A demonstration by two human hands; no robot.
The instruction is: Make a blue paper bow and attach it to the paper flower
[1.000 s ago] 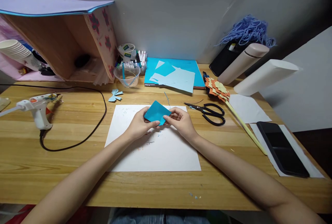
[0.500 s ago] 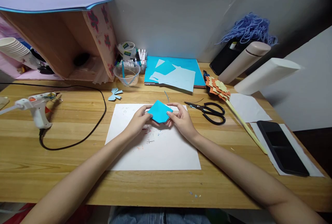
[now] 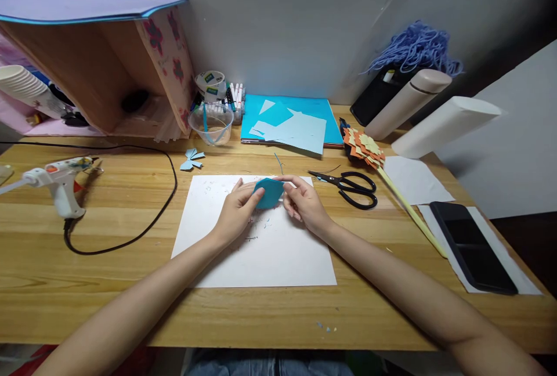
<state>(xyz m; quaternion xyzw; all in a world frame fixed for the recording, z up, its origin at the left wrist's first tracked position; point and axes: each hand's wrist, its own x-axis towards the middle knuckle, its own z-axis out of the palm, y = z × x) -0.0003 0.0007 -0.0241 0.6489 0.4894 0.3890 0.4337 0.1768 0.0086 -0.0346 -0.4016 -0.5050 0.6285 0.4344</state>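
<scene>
2 hands w/ blue paper, L thumb-pinched, R fingers half-curled at edge

The blue paper, a broad bright face spread btwn both hands 0.5 s ago, now looks narrower & darker, tilted differently. The L hand has its thumb further onto the front of the paper, approx. over the L corner that showed earlier. The R hand has changed its hold: index finger along the top edge, thumb at the R edge, & the lower fingers, prev. under the paper, now curled to its R.
</scene>
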